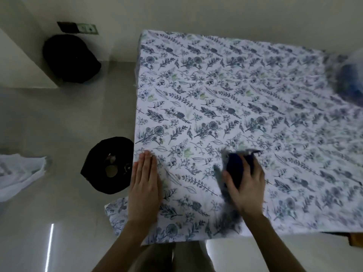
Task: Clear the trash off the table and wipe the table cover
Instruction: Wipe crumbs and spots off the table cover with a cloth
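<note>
A: Big stuff first?
B: One table cover (245, 99), white with blue leaf print, spread over the table. Two black bags on the floor: closed one (69, 57) by the wall, open one (110, 165) just beside the table's left edge.
A: Hands?
B: Two. Left hand (145, 185) flat on the cover near the left edge, fingers straight and together. Right hand (245, 185) presses one dark blue cloth (234, 169) onto the cover, fingers curled over it, blurred.

A blue bundle (351, 81) is sitting at the right edge, blurred and cut off. The cloth (233, 171) is smearing under the right hand (247, 185). White plastic (17, 173) is running off left.
</note>
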`<state>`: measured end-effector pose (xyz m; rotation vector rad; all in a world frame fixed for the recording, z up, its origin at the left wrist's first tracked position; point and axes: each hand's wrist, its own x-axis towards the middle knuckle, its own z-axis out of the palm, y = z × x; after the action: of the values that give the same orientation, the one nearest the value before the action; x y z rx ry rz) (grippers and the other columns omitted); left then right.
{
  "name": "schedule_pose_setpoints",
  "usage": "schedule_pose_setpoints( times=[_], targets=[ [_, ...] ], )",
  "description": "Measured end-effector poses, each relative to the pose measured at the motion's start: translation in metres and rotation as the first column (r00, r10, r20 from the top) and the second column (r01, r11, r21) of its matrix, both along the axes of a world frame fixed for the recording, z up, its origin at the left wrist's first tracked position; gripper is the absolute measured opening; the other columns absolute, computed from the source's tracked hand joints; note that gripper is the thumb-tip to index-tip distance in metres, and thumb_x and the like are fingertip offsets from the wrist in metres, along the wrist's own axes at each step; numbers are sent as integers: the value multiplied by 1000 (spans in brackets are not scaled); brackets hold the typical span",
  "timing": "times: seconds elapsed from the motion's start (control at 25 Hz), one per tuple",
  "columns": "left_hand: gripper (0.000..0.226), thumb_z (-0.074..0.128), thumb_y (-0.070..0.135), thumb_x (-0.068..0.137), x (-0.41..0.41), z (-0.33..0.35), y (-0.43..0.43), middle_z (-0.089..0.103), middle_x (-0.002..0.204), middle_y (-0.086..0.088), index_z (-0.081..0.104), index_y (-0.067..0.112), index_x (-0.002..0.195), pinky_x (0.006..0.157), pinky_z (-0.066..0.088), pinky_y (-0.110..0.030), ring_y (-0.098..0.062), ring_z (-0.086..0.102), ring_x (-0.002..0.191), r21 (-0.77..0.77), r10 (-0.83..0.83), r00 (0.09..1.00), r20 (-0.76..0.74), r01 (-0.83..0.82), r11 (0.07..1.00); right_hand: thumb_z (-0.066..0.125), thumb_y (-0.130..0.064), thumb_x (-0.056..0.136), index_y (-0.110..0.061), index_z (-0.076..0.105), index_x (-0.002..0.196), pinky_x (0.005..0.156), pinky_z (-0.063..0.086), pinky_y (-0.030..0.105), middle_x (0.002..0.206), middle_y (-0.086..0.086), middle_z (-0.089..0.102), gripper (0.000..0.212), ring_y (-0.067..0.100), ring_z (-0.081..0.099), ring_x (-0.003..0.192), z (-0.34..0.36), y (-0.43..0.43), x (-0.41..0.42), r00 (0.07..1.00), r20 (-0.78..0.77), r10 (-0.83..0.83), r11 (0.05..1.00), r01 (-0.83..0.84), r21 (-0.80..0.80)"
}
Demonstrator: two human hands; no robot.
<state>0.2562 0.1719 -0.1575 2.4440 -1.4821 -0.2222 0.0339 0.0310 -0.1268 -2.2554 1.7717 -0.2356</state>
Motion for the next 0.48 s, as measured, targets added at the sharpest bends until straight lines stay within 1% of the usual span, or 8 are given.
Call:
schedule_pose_setpoints(
  times=[0.12,0.2,0.28,0.32,0.36,0.48],
  targets=[
    [52,27,22,99,-13,4,-12,25,157,-18,29,0,146,119,20,-47,-28,19,148,22,-110,994,23,110,994,41,-63,83,-17,46,137,104,36,53,143,20,41,71,39,40,128,2,17,26,997,22,74,997,-74,-6],
    [52,26,20,99,-25,4,-21,27,156,-17,29,-1,146,118,22,-47,-28,20,148,19,-140,990,0,140,990,51,-58,81,-21,47,136,105,37,51,143,15,42,67,36,39,129,1,26,39,990,43,135,991,-135,4],
    [51,28,17,98,-39,5,-33,27,156,-17,30,0,146,118,21,-48,-27,19,148,14,-161,987,-7,162,987,58,-53,76,-25,50,133,105,38,50,142,10,45,64,32,41,128,-1,22,29,974,51,221,975,-222,-1],
    [51,28,18,97,-48,7,-38,27,156,-17,30,1,146,119,19,-47,-27,18,148,8,-178,984,-3,179,984,58,-51,74,-26,51,132,104,38,50,142,9,46,63,31,43,126,-1,14,16,971,52,232,973,-233,0],
    [51,27,19,97,-58,9,-43,28,156,-17,32,2,145,119,17,-45,-26,18,147,4,-197,980,0,197,980,57,-51,73,-26,52,131,104,37,49,141,8,47,63,31,44,125,-1,5,-1,977,57,208,978,-208,6],
    [51,25,23,97,-95,15,-64,30,155,-15,35,4,144,118,14,-42,-25,22,146,5,-278,961,-3,278,961,51,-50,75,-25,52,130,103,35,50,139,10,47,61,34,42,124,1,-30,-64,994,93,63,997,-66,29]
  ],
)
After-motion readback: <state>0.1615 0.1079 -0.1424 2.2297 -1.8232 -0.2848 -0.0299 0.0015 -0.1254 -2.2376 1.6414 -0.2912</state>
